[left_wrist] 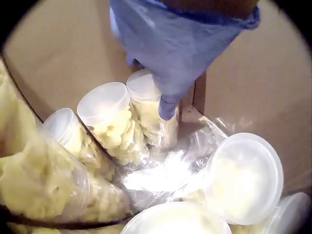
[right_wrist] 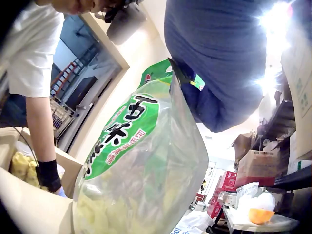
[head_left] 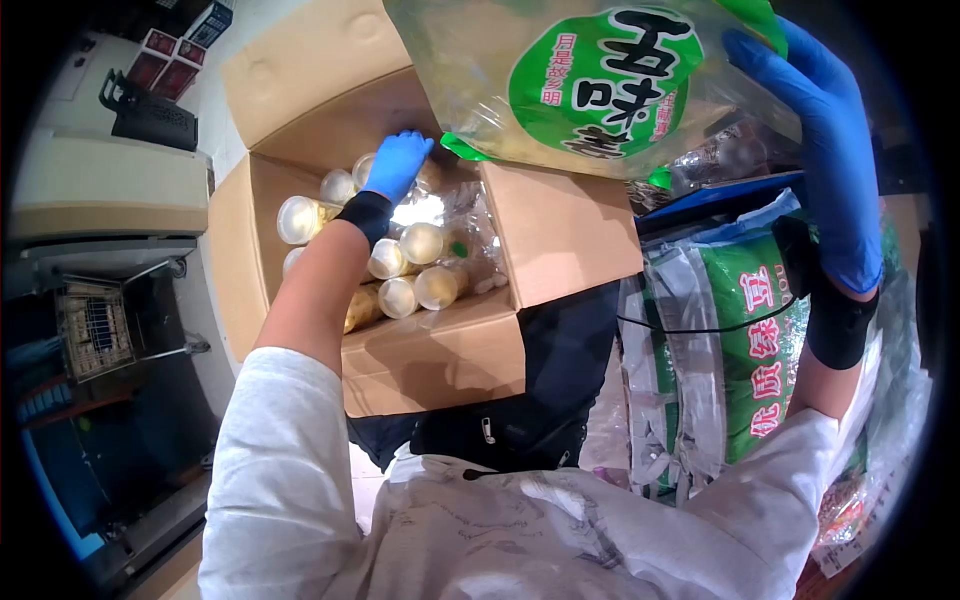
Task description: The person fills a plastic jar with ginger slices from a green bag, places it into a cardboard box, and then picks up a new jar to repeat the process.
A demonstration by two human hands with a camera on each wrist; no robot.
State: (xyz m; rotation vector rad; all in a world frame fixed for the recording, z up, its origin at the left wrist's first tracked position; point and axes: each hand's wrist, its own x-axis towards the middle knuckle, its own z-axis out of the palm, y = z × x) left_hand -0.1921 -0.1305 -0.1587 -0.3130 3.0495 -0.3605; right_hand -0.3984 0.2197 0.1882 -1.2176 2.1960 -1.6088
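Deep in a cardboard box [head_left: 575,245], my blue-gloved left hand [head_left: 398,165] grips a clear plastic jar [left_wrist: 156,122] near the back corner. The thumb presses on the jar's side below its white lid; the other fingers are mostly hidden behind. Several similar jars of pale yellow pieces stand or lean around it, among them a tilted one [left_wrist: 114,122] directly beside it. Raised at the right, my gloved right hand [head_left: 825,120] holds a large clear bag [right_wrist: 146,156] by its top corner. The bag has a green label and pale yellow contents at the bottom.
Clear plastic film [head_left: 475,215] lies between the jars. Beside the box stand green-and-white sacks [head_left: 735,330], with a black cord across them. Shelving with cartons [right_wrist: 258,168] is further off, and a wire cart [head_left: 95,325] stands at the far left.
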